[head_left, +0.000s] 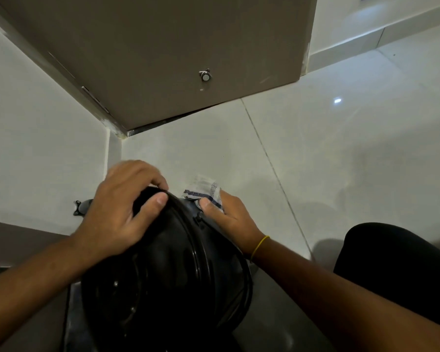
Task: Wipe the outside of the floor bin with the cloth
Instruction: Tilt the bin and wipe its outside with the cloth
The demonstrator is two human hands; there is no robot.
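Note:
A glossy black round floor bin [168,275] fills the lower middle of the head view, seen from above. My left hand [120,212] grips the far edge of its top, fingers curled over the rim. My right hand [226,219] presses a white cloth with blue stripes [206,190] against the bin's far right side; only the cloth's upper part shows past my fingers. A yellow band circles my right wrist.
A brown door [163,59] stands open ahead with a stopper knob [205,76]. A white wall [36,135] closes the left side, bearing a small black door catch [80,207]. Glossy white floor tiles [328,148] spread to the right. My dark-clad knee [396,270] sits at lower right.

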